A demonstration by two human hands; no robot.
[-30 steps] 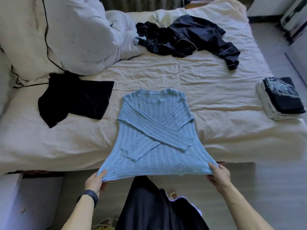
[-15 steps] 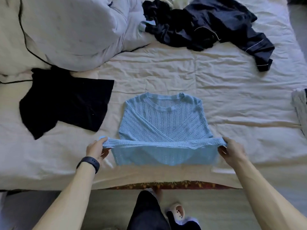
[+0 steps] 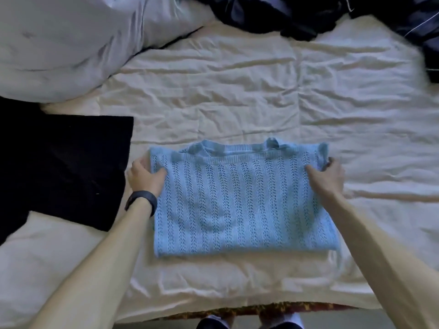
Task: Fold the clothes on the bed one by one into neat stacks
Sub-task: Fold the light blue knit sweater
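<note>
As hands (image 3: 145, 178) (image 3: 327, 176) grip corners, blue sweater (image 3: 240, 203) folded

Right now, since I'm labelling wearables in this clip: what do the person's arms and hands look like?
No sleeves or gloves show. The left hand has a dark band on its wrist, like a fitness tracker; the wrist of the right hand is bare.

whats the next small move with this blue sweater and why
Probably release both corners and press the fold flat. The left hand and right hand pinch the blue sweater at its top corners, the hem already lies along the neckline, and the fabric bunches there.
</note>
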